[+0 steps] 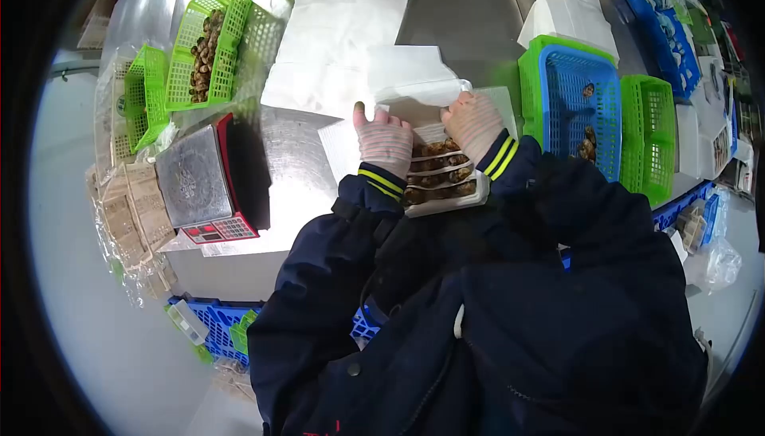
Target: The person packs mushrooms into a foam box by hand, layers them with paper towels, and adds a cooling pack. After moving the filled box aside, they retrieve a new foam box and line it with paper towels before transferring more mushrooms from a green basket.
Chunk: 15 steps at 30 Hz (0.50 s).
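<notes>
In front of me lies a white box [483, 194] with rows of brown lumpy pieces [441, 171] parted by thin white strips. My left hand [385, 141], in a striped fingerless glove, is curled at the box's far left part, the thumb sticking out and the fingers on the edge of a white liner sheet [410, 69]. At the far right part, my right hand [473, 123], gloved alike, pinches the sheet's other corner. The sheet stands up beyond the box, between both hands. My fingertips are partly hidden.
At left are a scale [191, 177] and a green basket [179, 77] of brown pieces. A blue basket [580, 57] with a few pieces sits on the right, beside another green basket [647, 137]. White sheets [327, 37] cover part of the metal table [446, 17].
</notes>
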Each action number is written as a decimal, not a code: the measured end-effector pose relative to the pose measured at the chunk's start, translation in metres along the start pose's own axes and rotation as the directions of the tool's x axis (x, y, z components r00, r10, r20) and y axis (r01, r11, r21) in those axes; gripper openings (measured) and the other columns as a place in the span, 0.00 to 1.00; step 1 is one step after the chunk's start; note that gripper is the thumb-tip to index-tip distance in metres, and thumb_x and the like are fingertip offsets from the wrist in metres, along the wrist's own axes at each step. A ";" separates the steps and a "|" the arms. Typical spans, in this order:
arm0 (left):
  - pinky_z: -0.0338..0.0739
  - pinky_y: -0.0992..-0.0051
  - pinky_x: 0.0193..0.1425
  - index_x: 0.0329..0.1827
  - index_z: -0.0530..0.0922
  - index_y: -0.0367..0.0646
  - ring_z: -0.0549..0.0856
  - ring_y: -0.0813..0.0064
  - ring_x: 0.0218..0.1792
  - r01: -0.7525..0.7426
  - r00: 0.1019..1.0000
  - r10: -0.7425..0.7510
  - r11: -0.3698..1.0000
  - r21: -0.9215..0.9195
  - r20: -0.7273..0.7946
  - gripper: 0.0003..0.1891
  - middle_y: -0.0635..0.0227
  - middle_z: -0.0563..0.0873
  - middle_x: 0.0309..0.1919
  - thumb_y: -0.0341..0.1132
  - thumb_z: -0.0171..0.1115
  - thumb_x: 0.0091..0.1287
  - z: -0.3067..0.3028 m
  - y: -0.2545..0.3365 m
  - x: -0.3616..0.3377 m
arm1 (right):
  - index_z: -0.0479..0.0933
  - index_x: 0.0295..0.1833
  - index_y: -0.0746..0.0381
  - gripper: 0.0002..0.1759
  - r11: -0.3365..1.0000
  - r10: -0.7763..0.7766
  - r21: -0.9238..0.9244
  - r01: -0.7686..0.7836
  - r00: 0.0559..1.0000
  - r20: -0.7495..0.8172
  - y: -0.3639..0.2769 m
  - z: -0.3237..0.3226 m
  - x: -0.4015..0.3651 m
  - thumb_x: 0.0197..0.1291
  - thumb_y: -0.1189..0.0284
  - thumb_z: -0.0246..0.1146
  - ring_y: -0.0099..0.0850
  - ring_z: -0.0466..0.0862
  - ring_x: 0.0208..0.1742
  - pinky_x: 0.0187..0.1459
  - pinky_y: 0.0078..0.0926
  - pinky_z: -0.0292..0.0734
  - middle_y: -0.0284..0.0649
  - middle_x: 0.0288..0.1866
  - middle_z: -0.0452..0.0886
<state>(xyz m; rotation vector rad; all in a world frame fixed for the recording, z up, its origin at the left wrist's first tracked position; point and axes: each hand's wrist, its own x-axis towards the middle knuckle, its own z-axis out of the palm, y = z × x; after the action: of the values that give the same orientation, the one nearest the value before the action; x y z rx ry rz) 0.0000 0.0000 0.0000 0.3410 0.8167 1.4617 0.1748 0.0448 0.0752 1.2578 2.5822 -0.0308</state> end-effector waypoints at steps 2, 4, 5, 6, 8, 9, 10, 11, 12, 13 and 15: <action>0.67 0.65 0.56 0.72 0.44 0.65 0.71 0.74 0.44 0.174 0.978 -0.196 0.956 -0.234 -0.071 0.32 0.69 0.68 0.49 0.29 0.45 0.69 -0.003 -0.002 0.006 | 0.83 0.34 0.55 0.09 0.994 -0.066 -0.086 0.074 0.993 0.100 -0.002 0.013 0.009 0.54 0.68 0.57 0.32 0.79 0.48 0.47 0.31 0.72 0.33 0.35 0.84; 0.65 0.62 0.59 0.70 0.49 0.63 0.72 0.75 0.45 0.115 0.991 -0.122 0.987 -0.112 -0.057 0.28 0.70 0.70 0.47 0.29 0.44 0.69 -0.009 0.000 0.011 | 0.85 0.33 0.54 0.10 0.982 -0.082 -0.162 0.098 0.991 0.102 -0.006 -0.004 0.021 0.56 0.68 0.57 0.31 0.81 0.47 0.45 0.30 0.72 0.32 0.35 0.85; 0.62 0.59 0.63 0.68 0.55 0.61 0.73 0.75 0.45 0.060 0.997 -0.061 0.998 -0.017 -0.039 0.25 0.71 0.72 0.45 0.30 0.44 0.69 -0.011 -0.003 0.009 | 0.85 0.33 0.54 0.10 0.980 -0.087 -0.171 0.106 0.989 0.119 -0.007 -0.006 0.021 0.55 0.68 0.58 0.31 0.81 0.47 0.46 0.29 0.73 0.33 0.34 0.85; 0.54 0.53 0.70 0.62 0.64 0.58 0.74 0.75 0.48 -0.157 0.939 0.183 0.981 -0.110 0.290 0.18 0.72 0.75 0.40 0.31 0.42 0.70 -0.072 -0.052 0.032 | 0.85 0.33 0.54 0.10 0.981 -0.089 -0.162 0.108 0.989 0.119 -0.007 -0.006 0.023 0.55 0.68 0.58 0.31 0.81 0.47 0.46 0.29 0.73 0.33 0.34 0.85; 0.52 0.52 0.71 0.58 0.66 0.57 0.74 0.75 0.49 -0.154 0.951 0.163 0.987 -0.054 0.263 0.16 0.73 0.76 0.39 0.31 0.43 0.69 -0.073 -0.054 0.033 | 0.85 0.33 0.56 0.09 0.981 -0.146 -0.103 0.162 0.979 0.145 -0.003 -0.005 0.024 0.55 0.70 0.58 0.32 0.81 0.47 0.46 0.30 0.75 0.35 0.35 0.85; 0.50 0.50 0.71 0.55 0.69 0.57 0.74 0.75 0.49 -0.153 0.961 0.148 0.988 0.005 0.233 0.14 0.73 0.76 0.37 0.31 0.44 0.69 -0.072 -0.051 0.034 | 0.85 0.33 0.56 0.09 0.982 -0.146 -0.101 0.161 0.979 0.145 -0.003 -0.009 0.024 0.55 0.70 0.58 0.32 0.81 0.47 0.46 0.30 0.75 0.35 0.35 0.85; 0.48 0.49 0.72 0.52 0.71 0.56 0.75 0.75 0.49 -0.148 0.970 0.133 0.987 0.062 0.203 0.12 0.74 0.77 0.36 0.31 0.45 0.68 -0.069 -0.050 0.034 | 0.84 0.34 0.57 0.09 0.988 -0.129 -0.060 0.140 0.979 0.158 -0.003 -0.014 0.021 0.55 0.71 0.58 0.33 0.81 0.47 0.47 0.30 0.76 0.37 0.36 0.84; 0.47 0.47 0.73 0.48 0.74 0.55 0.75 0.75 0.50 -0.141 0.978 0.119 0.983 0.119 0.171 0.11 0.74 0.78 0.34 0.31 0.46 0.68 -0.067 -0.049 0.033 | 0.84 0.34 0.57 0.09 0.993 -0.114 -0.018 0.118 0.979 0.171 -0.003 -0.016 0.019 0.55 0.72 0.58 0.34 0.81 0.47 0.47 0.31 0.77 0.38 0.37 0.84; 0.45 0.46 0.73 0.45 0.76 0.55 0.75 0.75 0.50 -0.132 0.985 0.109 0.976 0.175 0.135 0.10 0.75 0.78 0.33 0.31 0.47 0.67 -0.065 -0.047 0.032 | 0.83 0.37 0.59 0.08 0.993 -0.117 0.029 0.114 0.983 0.140 -0.001 -0.009 0.017 0.55 0.73 0.57 0.36 0.81 0.49 0.48 0.33 0.78 0.41 0.39 0.83; 0.45 0.46 0.73 0.45 0.76 0.55 0.75 0.75 0.50 -0.130 0.985 0.108 0.976 0.174 0.132 0.10 0.75 0.78 0.33 0.31 0.47 0.67 -0.052 -0.037 0.027 | 0.83 0.37 0.59 0.08 0.993 -0.119 0.030 0.116 0.983 0.143 -0.001 -0.005 0.014 0.55 0.73 0.57 0.36 0.81 0.49 0.48 0.33 0.78 0.41 0.39 0.83; 0.44 0.43 0.73 0.42 0.77 0.54 0.76 0.74 0.50 -0.298 0.943 -0.015 0.404 0.865 0.333 0.09 0.75 0.79 0.32 0.32 0.49 0.66 -0.018 -0.006 0.017 | 0.81 0.35 0.60 0.07 0.994 -0.079 0.079 0.076 0.996 0.033 -0.001 0.001 0.010 0.52 0.71 0.61 0.38 0.81 0.48 0.45 0.33 0.80 0.40 0.39 0.81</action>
<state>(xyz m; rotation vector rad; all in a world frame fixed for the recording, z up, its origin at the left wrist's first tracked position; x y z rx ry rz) -0.0092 0.0108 -0.0216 1.4857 1.3226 0.9175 0.1684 0.0512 0.0714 1.1711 2.6209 -0.1683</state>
